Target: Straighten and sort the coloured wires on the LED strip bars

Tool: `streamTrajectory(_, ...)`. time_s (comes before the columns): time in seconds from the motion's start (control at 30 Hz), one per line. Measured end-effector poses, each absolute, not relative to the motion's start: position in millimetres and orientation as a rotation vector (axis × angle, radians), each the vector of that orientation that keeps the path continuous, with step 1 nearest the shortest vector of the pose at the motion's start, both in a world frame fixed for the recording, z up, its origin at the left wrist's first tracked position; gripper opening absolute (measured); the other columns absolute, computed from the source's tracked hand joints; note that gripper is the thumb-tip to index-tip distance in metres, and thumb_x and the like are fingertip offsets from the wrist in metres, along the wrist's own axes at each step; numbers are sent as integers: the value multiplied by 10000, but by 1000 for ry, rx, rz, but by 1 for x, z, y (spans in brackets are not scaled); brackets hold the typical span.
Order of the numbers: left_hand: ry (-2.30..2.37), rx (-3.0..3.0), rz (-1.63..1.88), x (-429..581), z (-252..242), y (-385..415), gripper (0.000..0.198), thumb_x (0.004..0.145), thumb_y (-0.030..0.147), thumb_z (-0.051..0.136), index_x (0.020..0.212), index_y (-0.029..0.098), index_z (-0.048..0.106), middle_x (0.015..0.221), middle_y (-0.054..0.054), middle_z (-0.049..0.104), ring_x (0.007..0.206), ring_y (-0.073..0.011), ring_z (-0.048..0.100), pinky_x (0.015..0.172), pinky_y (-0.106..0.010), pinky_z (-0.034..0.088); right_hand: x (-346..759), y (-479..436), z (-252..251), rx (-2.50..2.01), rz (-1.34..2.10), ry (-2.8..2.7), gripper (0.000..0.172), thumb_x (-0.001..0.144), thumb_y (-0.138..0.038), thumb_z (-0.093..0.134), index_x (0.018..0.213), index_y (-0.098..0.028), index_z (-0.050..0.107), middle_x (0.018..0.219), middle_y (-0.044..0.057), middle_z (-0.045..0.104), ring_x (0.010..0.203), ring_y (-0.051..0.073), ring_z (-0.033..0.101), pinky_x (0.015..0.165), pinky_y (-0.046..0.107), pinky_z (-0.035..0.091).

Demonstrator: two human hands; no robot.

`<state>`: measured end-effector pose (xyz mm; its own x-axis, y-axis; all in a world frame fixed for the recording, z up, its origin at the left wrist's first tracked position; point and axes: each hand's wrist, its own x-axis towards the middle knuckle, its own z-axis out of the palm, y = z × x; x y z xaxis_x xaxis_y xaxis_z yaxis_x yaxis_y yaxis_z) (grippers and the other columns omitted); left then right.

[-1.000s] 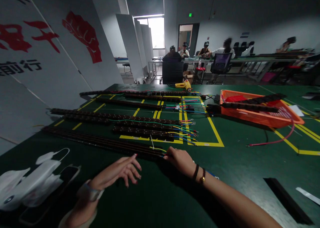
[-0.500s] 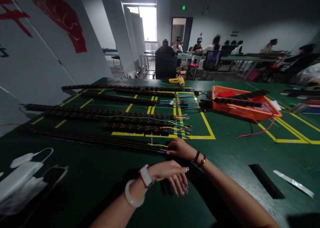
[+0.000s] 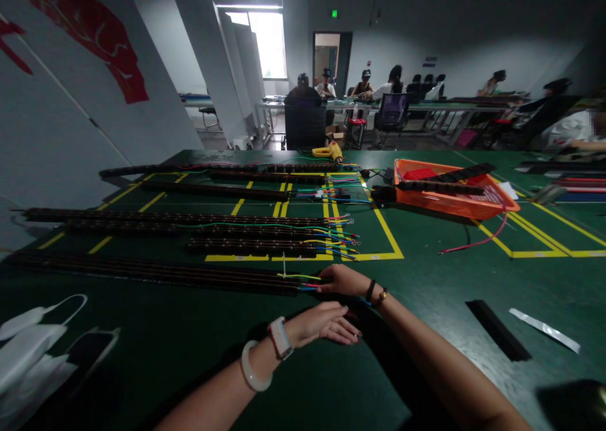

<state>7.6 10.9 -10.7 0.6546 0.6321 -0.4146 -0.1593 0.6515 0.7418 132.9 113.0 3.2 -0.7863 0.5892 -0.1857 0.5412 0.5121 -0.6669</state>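
My right hand (image 3: 343, 281) is closed around the coloured wires (image 3: 308, 286) at the right end of the nearest long black wire bundle (image 3: 189, 275). A yellow-green wire (image 3: 300, 276) runs into the same hand, and its fingers hide the wire ends. Just in front of it, my left hand (image 3: 326, 324) hovers over the green table (image 3: 407, 380), fingers stretched out and holding nothing. A white tie (image 3: 284, 265) stands up from the bundle. Behind lie shorter black bundles (image 3: 250, 247) with ring-ended wires (image 3: 350, 219).
An orange basket (image 3: 454, 211) with black strips stands at the back right. A yellow heat gun (image 3: 328, 152) lies at the far edge. Black (image 3: 498, 331) and white strips (image 3: 544, 330) lie right; a white charger-like object (image 3: 33, 336) lies left. Several people sit at a far table.
My left hand has lifted slightly, its fingers turning from hanging down to pointing right. The right hand stays on the wires. The whole view has shifted a little.
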Motion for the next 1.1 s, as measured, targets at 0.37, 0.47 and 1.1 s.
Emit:
streamTrajectory(0.37, 667, 420, 856, 12, -18, 6, 317, 871, 302, 458, 1076, 92, 577, 1109, -173, 662, 1059, -241, 610, 1037, -443, 337, 128, 108, 16, -823, 632, -2857, 252, 835, -315, 592, 674, -137, 669, 633, 2, 573, 594, 91, 427, 593, 238, 277)
streamTrajectory(0.47, 677, 329, 1004, 13, -23, 5, 239, 862, 250, 452, 987, 114, 604, 1068, -139, 680, 1029, -218, 618, 1037, -416, 345, 127, 101, 17, -795, 289, -2894, 245, 837, -333, 602, 674, -163, 669, 694, 28, 601, 690, 130, 460, 689, 285, 279)
streamTrajectory(1.1, 847, 188, 1313, 11, -22, 7, 116, 834, 196, 562, 922, 207, 637, 1033, -38, 677, 1023, -159, 603, 964, -312, 430, 128, 45, -4, -828, -423, -2827, 353, 866, -146, 471, 1203, -67, 540, 1162, 143, 557, 1006, 245, 492, 932, 385, 364)
